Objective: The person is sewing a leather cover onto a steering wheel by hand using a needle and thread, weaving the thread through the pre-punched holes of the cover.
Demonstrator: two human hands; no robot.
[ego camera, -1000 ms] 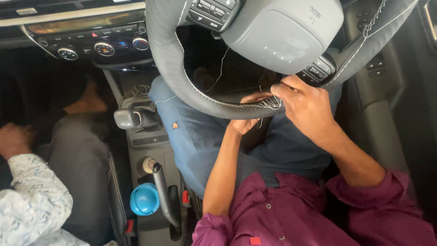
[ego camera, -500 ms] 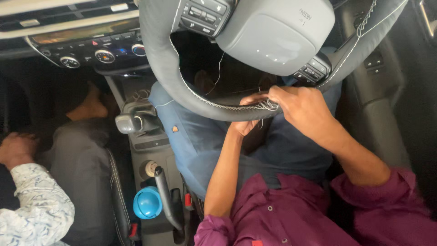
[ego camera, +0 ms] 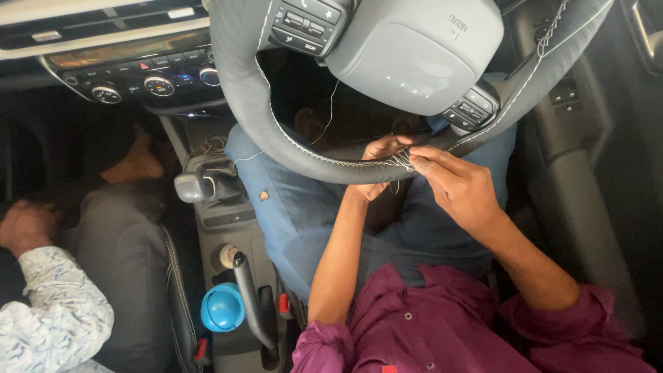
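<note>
From my seat, the grey leather-wrapped steering wheel (ego camera: pixel 276 138) sits above the lap, its lower rim between both hands. A neat white stitched seam (ego camera: pixel 324 157) already runs along the rim's left stretch, so I judge that part done. My left hand (ego camera: pixel 376 169) pinches the rim from beneath; my right hand (ego camera: pixel 459 190) grips the loose white thread tangle (ego camera: pixel 402 161). Rightward, the lacing looks wider-spaced, likely unfinished.
</note>
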